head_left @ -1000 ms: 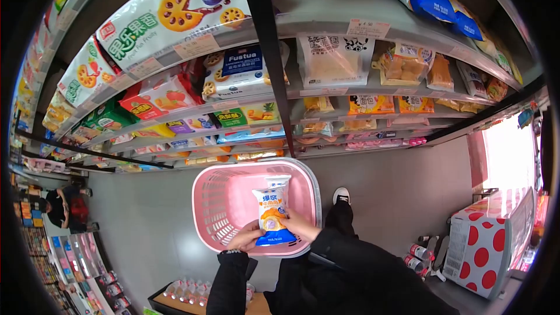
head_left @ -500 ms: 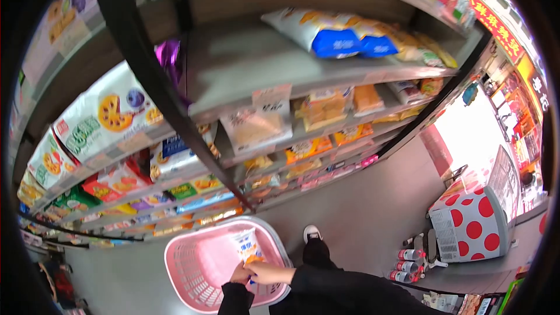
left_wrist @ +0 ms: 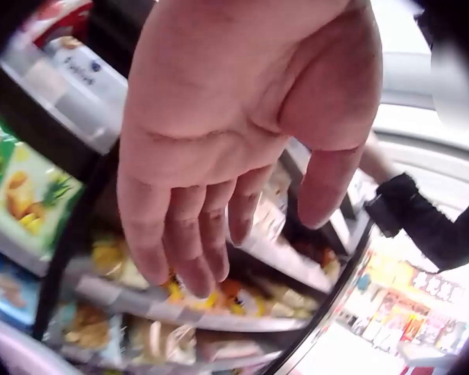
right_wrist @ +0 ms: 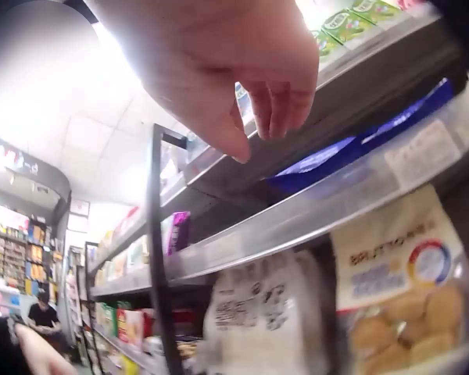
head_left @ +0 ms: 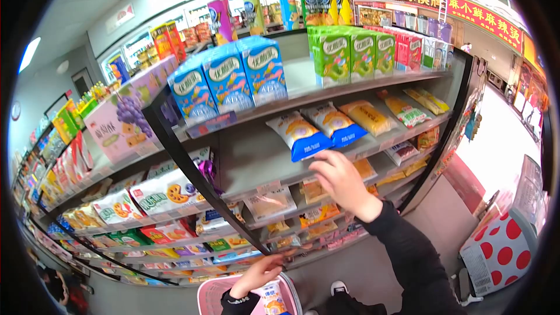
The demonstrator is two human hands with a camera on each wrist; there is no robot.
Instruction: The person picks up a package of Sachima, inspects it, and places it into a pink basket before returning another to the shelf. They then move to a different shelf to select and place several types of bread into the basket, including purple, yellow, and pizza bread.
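Note:
My right hand reaches up to the shelf, its loosely bent fingertips close to the blue lower end of a white-and-blue bread bag. Nothing shows between thumb and fingers in the right wrist view, where the hand hangs above the shelf edge. A second bag of the same kind lies just to the right. Lower down, my left hand is over the pink basket, palm bare and fingers relaxed in the left wrist view. Inside the basket lies another white-and-blue bag.
Blue drink cartons and green cartons stand on the top shelf. A black shelf post divides the bays. Packaged breads and biscuits fill the lower shelves. A red-dotted box stands on the floor at right.
The bag that both hands held is now in the basket, out of both hands. My right hand has risen to the shelf; the left stays over the basket. The view has tilted up.

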